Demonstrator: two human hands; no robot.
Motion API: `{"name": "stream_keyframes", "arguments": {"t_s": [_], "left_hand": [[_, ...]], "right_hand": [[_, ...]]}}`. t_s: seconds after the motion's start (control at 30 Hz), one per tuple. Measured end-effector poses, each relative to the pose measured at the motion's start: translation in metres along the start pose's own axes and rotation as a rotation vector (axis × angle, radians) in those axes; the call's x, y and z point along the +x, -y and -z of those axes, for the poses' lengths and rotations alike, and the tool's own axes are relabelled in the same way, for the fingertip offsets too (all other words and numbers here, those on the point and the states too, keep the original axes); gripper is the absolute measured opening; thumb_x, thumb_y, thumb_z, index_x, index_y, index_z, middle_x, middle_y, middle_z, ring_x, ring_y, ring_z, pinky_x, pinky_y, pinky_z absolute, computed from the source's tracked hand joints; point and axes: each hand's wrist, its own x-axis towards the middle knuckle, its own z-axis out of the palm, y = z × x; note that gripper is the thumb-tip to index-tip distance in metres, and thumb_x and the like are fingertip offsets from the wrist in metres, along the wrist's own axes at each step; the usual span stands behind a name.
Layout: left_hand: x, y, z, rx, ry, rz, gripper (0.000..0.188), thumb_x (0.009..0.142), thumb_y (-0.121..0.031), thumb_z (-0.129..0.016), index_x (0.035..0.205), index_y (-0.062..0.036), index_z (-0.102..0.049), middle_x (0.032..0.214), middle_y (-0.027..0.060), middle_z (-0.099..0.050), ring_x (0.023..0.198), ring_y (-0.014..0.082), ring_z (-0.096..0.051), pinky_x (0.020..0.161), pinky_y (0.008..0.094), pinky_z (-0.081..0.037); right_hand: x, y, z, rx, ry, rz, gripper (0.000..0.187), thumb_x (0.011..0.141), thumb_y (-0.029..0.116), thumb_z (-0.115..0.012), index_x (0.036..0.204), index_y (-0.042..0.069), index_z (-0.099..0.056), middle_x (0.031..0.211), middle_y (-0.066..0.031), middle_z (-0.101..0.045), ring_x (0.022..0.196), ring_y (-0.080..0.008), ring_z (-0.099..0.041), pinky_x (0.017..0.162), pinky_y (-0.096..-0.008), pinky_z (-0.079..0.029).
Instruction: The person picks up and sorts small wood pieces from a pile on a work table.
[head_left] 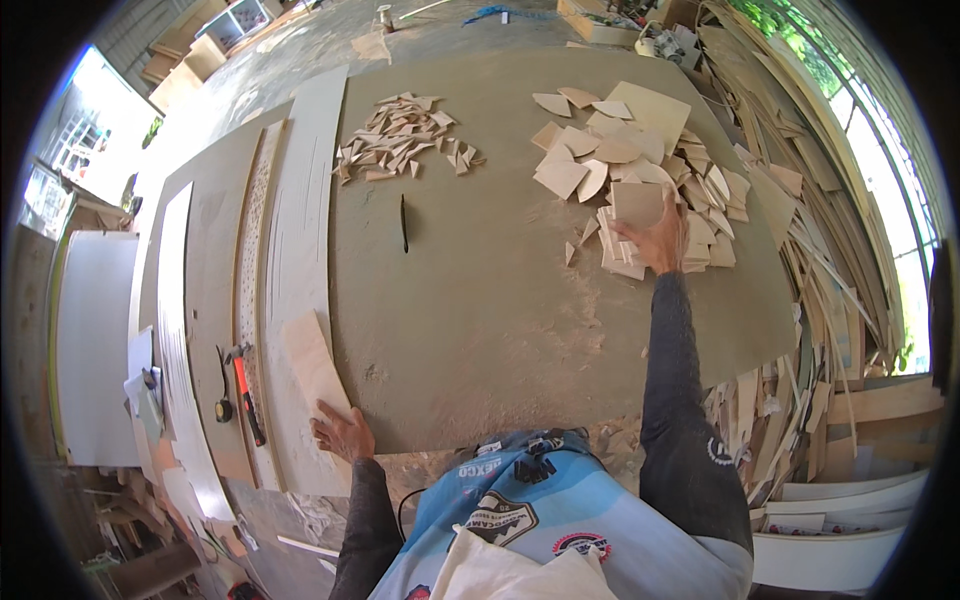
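Right hand (660, 240) pinches square wood bit (636, 201) at big pile (617, 150). Left hand (345, 434) touches near end of long wood strip (316, 358); cannot tell if pinching. Strip lies well left of right hand, long way pointing ahead, leaning left.

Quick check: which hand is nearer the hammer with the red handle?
Left. The left hand is to the right of the hammer, on a pale wood strip; the right hand is much farther right, at the larger pile of wood pieces.
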Motion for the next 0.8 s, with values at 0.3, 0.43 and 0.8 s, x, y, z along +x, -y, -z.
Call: {"name": "stream_keyframes", "arguments": {"t_s": [0.3,0.43,0.8], "left_hand": [[0.001,0.007,-0.002,0.004,0.003,0.005,0.09,0.088,-0.041,-0.069,0.163,-0.0138,-0.026,0.152,0.031,-0.032,0.141,0.0445,-0.031,0.115,0.0598,-0.024],[0.001,0.002,-0.004,0.015,-0.009,-0.009,0.09,0.089,-0.039,-0.07,0.163,-0.0141,-0.027,0.152,0.03,-0.032,0.141,0.0439,-0.032,0.114,0.0589,-0.025],[0.001,0.003,-0.001,-0.012,0.009,0.025,0.092,0.085,-0.039,-0.075,0.161,-0.0133,-0.029,0.153,0.0281,-0.031,0.144,0.0424,-0.027,0.113,0.0589,-0.026]], "right_hand": [[-0.171,0.119,-0.135,0.565,0.751,-0.342,0.031,0.091,0.023,-0.078,0.098,-0.006,-0.072,0.083,-0.0105,-0.074,0.064,-0.0165,-0.067,0.06,-0.0315,-0.055],[-0.202,0.149,-0.158,0.883,0.695,-0.636,0.037,0.098,0.03,-0.07,0.092,-0.007,-0.069,0.079,-0.0117,-0.072,0.06,-0.0165,-0.068,0.055,-0.0297,-0.053],[-0.212,0.144,-0.16,0.182,0.649,0.199,0.041,0.09,0.029,-0.074,0.119,0.002,-0.064,0.128,-0.0199,-0.064,0.124,-0.0332,-0.059,0.101,-0.048,-0.049]]}}
